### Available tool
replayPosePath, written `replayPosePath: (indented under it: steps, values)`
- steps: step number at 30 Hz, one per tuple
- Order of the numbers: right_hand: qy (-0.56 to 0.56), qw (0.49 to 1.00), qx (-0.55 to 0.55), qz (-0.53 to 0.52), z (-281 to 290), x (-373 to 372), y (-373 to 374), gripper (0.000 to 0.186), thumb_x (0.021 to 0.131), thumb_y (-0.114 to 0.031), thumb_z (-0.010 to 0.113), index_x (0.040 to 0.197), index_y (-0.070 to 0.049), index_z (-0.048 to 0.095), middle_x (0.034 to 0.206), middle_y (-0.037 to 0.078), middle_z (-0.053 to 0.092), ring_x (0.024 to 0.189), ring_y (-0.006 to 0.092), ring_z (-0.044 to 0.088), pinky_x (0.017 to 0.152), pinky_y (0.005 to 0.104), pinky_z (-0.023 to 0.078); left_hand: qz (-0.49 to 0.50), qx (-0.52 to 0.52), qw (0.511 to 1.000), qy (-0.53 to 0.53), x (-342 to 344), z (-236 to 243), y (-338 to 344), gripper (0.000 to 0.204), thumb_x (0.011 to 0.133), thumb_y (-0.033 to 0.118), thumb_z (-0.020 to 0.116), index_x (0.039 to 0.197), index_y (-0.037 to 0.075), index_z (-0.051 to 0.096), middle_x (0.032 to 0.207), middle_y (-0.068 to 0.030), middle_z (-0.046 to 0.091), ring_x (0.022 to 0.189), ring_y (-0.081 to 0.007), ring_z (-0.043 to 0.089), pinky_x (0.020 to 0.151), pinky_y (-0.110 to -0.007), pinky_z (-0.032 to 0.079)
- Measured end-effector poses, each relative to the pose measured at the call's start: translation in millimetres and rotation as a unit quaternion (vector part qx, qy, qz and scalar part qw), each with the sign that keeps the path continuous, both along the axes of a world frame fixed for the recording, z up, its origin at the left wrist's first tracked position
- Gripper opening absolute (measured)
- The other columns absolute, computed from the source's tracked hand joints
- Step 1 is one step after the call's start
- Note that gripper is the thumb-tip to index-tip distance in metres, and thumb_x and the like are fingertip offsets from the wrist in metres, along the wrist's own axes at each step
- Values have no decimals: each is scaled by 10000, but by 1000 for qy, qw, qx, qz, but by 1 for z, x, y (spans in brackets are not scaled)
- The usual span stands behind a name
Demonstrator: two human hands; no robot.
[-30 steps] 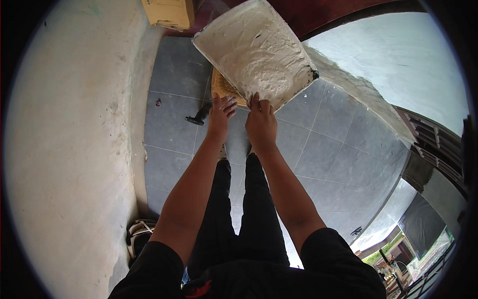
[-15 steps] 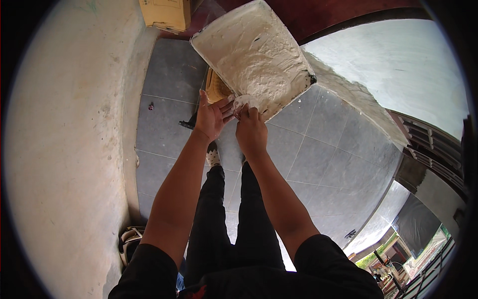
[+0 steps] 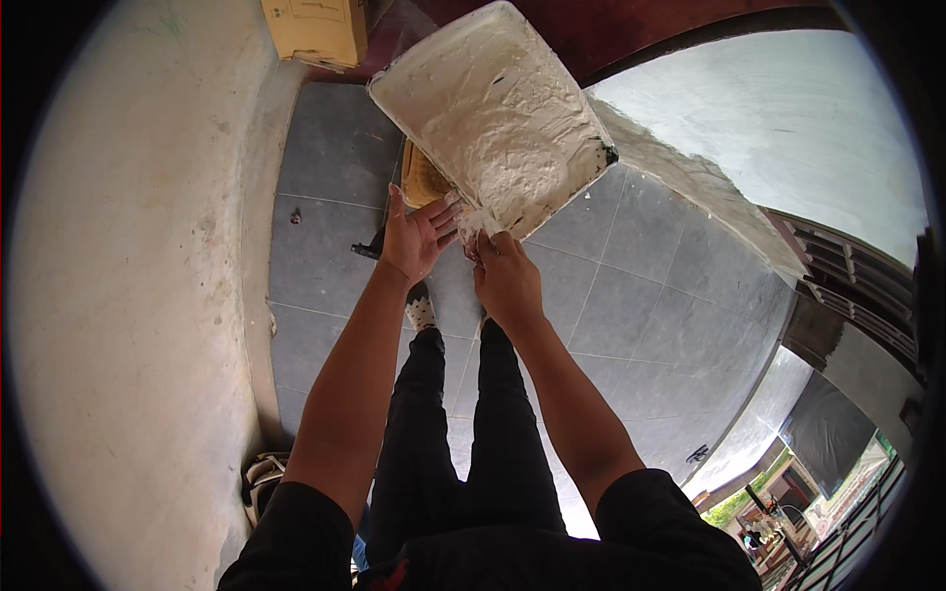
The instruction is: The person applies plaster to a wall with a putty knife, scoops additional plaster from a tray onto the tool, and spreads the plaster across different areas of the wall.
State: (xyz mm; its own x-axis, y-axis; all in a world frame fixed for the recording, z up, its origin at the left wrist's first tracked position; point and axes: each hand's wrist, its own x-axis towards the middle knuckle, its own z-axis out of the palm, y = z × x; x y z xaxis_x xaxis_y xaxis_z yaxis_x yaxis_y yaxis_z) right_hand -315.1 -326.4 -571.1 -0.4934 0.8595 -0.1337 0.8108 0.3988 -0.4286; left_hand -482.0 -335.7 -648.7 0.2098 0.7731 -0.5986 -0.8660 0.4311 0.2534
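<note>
- From my remote screen, I took this for a room in a house or similar building; I couldn't tell which.
- I saw a grey tiled floor (image 3: pixel 650 305) between a stained pale left wall (image 3: pixel 148 295) and a right wall (image 3: pixel 769 128) with a rough, bare band along its foot.
- Dark slats (image 3: pixel 847 266) adjoined the right wall.
- A tray (image 3: pixel 610 156) of white paste (image 3: pixel 493 118) and a cardboard box (image 3: pixel 317 28) suggested a work area.
- At lower right, I made out greenery (image 3: pixel 727 508) outdoors.
</note>
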Motion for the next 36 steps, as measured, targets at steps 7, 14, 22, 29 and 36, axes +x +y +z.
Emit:
replayPosePath:
  steps: [7,14,22,29,36]
  values:
    - [35,998,-30,-47,20,31,3,348,749,-48,623,1095,-52,662,950,85,581,881,257,607,728,374,533,30,-4,1000,-4,3,11,-3,1069,832,808,73,1429,-46,312,1506,-209,283,1427,-324,184,1152,-452,119]
    - [76,988,-91,-104,25,62,23,306,765,-37,619,1046,-112,712,925,71,590,882,242,589,764,362,504,68,-28,997,-8,15,13,-7,1044,845,794,89,1432,-41,308,1511,-187,282,1424,-303,202,1152,-464,153]
    - [8,996,-63,65,28,30,53,195,732,-97,667,914,-112,736,918,48,601,899,239,572,811,367,503,57,-64,995,47,17,9,-14,1011,860,778,94,1416,-26,353,1489,-165,334,1414,-284,233,1149,-448,168]
    - [-70,979,-90,167,33,-28,112,161,765,-146,617,836,-26,696,899,129,616,966,292,589,841,393,499,76,-69,993,56,29,6,-20,1026,861,776,79,1436,-46,294,1501,-184,308,1421,-297,220,1146,-451,148]
    - [-39,988,-124,84,46,-24,119,220,753,-133,595,887,22,676,938,195,627,934,355,611,837,430,492,90,-81,991,48,24,9,-23,1002,867,773,120,1436,-31,305,1494,-175,318,1416,-295,224,1150,-445,169]
